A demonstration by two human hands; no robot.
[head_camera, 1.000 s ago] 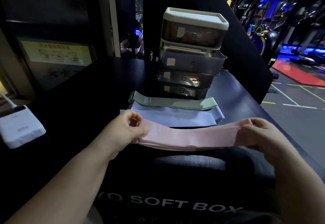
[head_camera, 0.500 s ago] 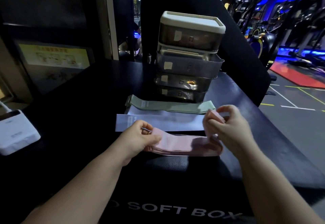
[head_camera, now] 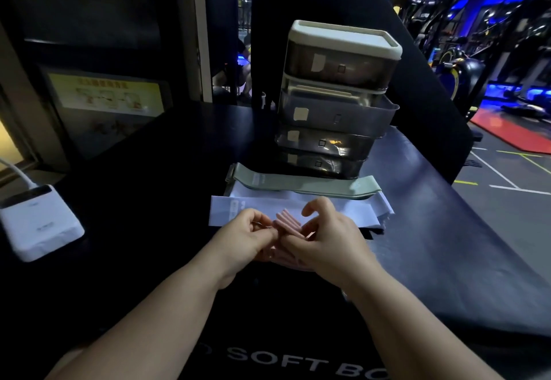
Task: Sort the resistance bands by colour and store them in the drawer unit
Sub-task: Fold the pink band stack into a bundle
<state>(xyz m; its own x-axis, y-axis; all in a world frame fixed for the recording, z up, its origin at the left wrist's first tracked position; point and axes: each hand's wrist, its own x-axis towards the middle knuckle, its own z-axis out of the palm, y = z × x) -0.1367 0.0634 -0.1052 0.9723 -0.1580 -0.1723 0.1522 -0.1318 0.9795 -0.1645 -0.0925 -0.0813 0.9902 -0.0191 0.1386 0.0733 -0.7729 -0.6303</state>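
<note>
- Tall grey translucent plastic drawer unit with a cream top (head_camera: pixel 337 102): one, upper centre of the frame, standing on the black padded surface (head_camera: pixel 155 171). It has four stacked drawers, and the second drawer from the top (head_camera: pixel 337 116) juts forward of the others.
- Sage-green flat fabric resistance band (head_camera: pixel 298 183): one strip visible, lying crosswise just in front of the unit's lowest drawer. I cannot tell the number of layers.
- Pale lavender flat fabric resistance bands (head_camera: pixel 226 215): at least two, stacked and staggered. They touch the near edge of the green band.
- Pink fabric resistance band (head_camera: pixel 287 221): folded into a small bundle with four ridges showing, held above the lavender stack at centre frame.
- White boxy device with a white cable (head_camera: pixel 38 224): one, at the left edge, well apart from the bands.
- Open room: bare dark surface lies between the device and the bands, and more to the right of them. The surface's right edge runs diagonally toward lower right, with gym floor beyond.
- Left hand (head_camera: pixel 244 236): forearm enters from lower left. Its thumb and forefinger are closed in a pinch on the bundle's left side.
- Right hand (head_camera: pixel 325 239): forearm enters from lower right. The fingers are curled round the bundle's right side and the thumb is arched above it.
</note>
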